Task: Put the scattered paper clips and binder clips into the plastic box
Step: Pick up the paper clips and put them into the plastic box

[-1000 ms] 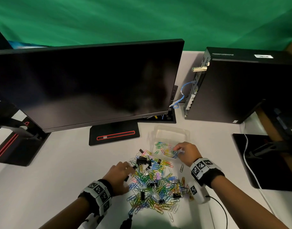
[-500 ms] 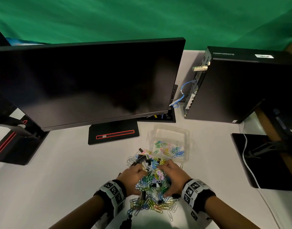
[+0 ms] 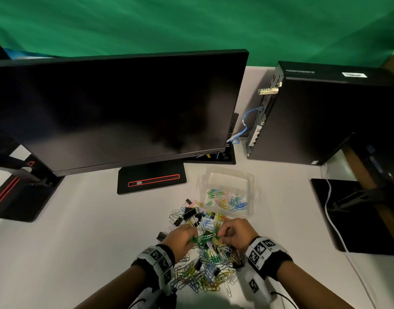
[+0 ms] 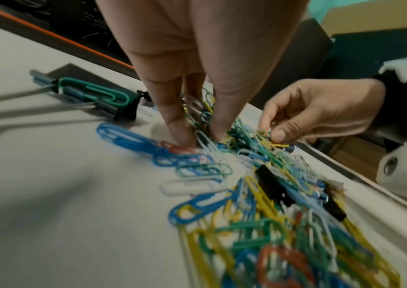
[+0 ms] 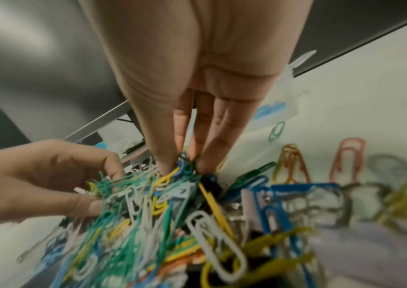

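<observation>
While both of my hands are down in the heap of paper clips (image 3: 205,262), each is pinching a tangle of them: my left hand (image 3: 180,238) has its fingertips (image 4: 180,136) closed on a bunch at the heap's left side, and my right hand (image 3: 235,234) has thumb and fingers curled round a green and yellow clump in the middle. Several black binder clips (image 3: 189,214) lie mixed in at the far left edge of the heap. In the blurred wrist views I cannot tell whether either hand has caught a binder clip along with the wire ones.

The plastic box (image 3: 250,181) sits on the counter (image 3: 80,230) beyond the heap, ahead of me and a little to the right, its near edge touching the outermost clips. A shallow layer of coloured clips lies in it, yet most of the pile is outside. My right hand is nearer the box, so its carry forward looks short, while my left would have to cross over the heap. I judge the snagged clips may trail and drop short of the rim.
</observation>
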### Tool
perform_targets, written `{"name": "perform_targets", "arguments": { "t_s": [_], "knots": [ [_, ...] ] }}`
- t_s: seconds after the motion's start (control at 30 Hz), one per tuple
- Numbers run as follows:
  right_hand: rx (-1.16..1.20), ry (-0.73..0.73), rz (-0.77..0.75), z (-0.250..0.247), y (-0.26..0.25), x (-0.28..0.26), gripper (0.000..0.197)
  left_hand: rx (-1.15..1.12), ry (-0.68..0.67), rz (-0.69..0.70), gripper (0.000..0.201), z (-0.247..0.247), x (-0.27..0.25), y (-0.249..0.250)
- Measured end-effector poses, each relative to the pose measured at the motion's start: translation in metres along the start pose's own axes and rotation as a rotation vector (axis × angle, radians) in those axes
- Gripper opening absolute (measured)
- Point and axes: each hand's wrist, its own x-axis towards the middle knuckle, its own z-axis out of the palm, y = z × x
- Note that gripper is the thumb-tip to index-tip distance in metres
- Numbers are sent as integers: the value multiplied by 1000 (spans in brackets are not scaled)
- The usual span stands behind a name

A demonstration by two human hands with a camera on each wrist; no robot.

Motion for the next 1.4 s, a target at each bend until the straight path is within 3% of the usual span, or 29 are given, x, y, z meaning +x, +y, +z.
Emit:
{"name": "perform_targets", "arguments": {
  "t_s": [0.13, 0.2, 0.27, 0.3, 0.43, 0.53, 0.83, 0.97, 1.03, 1.23, 1.4],
  "knots": [
    [1, 12, 10, -3, -2, 1, 28, -184, 16, -101, 23, -9, 3, -4],
    [-135, -67, -23, 1, -5, 3, 62, -302, 9, -134, 20, -13, 5, -7],
    [-226, -120, -18, 8, -9, 5, 75, -410, -16, -148, 10, -18, 8, -7],
    [-234, -123, -17, 12, -10, 6, 71, -459, -27, -148, 3, -21, 10, -6],
    [-182, -65, -35, 18, -13, 7, 30, -582, -26, -147, 15, -29, 21, -4],
    [-86, -52, -55, 13, -11, 6, 17, -655, -35, -115, 16, -33, 29, 2],
    [158, 70, 64, -22, 5, 2, 9, -866, -56, -138, 11, -41, 66, 30],
    [255, 83, 72, -29, 6, -1, 26, -901, -2, -162, 21, -49, 82, 41],
    [324, 113, 99, -33, 6, 0, 24, -912, 34, -177, 21, -53, 89, 45],
    [394, 165, 85, -49, 5, 5, 15, -899, 20, -239, 34, -56, 101, 54],
    [498, 217, 87, -67, 1, 15, 27, -757, 40, -249, 42, -58, 99, 51]
  ]
}}
